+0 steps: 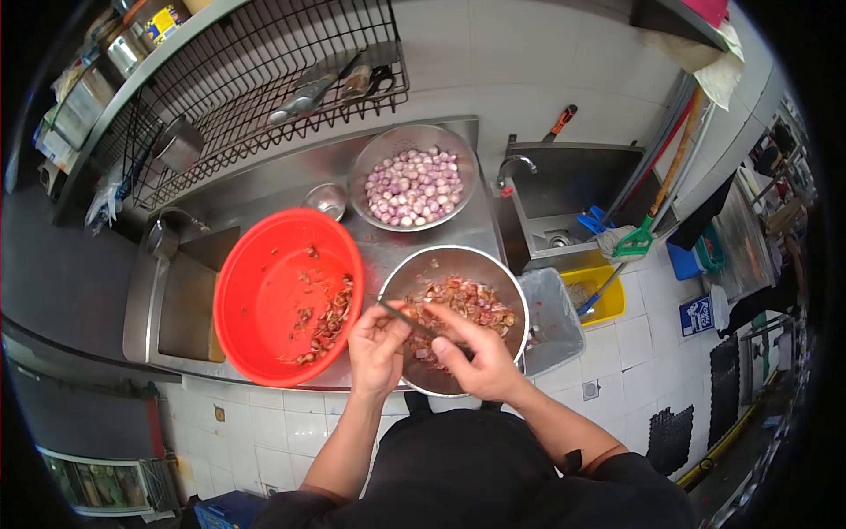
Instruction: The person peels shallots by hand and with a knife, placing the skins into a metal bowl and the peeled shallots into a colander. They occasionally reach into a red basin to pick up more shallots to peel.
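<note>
My right hand is closed around a small dark knife, its thin blade slanting up and left toward my other hand. My left hand is closed in a pinch near the blade's tip; whatever lies between its fingers is too small or hidden to make out. Both hands are above the near part of a steel bowl that contains reddish-brown shallot skins. Left of it stands a red basin with brownish shallots or skins along its right side. Behind the bowl, a steel colander holds peeled purple-white shallots.
A small metal bowl sits between basin and colander. Sinks flank the counter, one at left and one at right. A grey bin and yellow bucket stand to the right. A wire rack hangs above.
</note>
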Demonstrator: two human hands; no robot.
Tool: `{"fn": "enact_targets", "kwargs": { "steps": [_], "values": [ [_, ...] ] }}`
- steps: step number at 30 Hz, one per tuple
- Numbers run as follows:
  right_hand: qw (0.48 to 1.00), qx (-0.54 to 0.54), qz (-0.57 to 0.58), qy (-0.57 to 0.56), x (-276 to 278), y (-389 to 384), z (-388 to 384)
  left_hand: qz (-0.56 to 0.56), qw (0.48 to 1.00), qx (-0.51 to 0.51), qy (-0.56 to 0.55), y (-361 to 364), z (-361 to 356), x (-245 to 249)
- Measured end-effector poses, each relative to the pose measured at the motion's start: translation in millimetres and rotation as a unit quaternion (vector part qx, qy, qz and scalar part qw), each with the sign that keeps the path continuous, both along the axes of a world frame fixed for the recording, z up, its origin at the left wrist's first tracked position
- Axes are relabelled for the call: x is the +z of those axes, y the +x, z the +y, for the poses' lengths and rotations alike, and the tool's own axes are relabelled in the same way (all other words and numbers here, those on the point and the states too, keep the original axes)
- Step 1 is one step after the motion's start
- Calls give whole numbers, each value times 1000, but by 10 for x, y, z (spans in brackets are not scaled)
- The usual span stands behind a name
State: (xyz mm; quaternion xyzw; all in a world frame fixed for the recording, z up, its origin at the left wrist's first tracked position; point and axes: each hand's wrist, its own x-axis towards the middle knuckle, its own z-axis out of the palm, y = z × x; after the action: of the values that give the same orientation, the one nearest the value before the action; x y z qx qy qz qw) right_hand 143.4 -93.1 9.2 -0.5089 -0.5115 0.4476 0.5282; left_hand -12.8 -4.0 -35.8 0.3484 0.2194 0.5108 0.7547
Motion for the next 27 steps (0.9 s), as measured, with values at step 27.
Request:
{"fn": "enact_targets", "kwargs": {
  "steps": [27],
  "values": [
    [962,-131,-228,-81,-452,415,96,-67,989,-113,-75,22,205,184]
  ]
}}
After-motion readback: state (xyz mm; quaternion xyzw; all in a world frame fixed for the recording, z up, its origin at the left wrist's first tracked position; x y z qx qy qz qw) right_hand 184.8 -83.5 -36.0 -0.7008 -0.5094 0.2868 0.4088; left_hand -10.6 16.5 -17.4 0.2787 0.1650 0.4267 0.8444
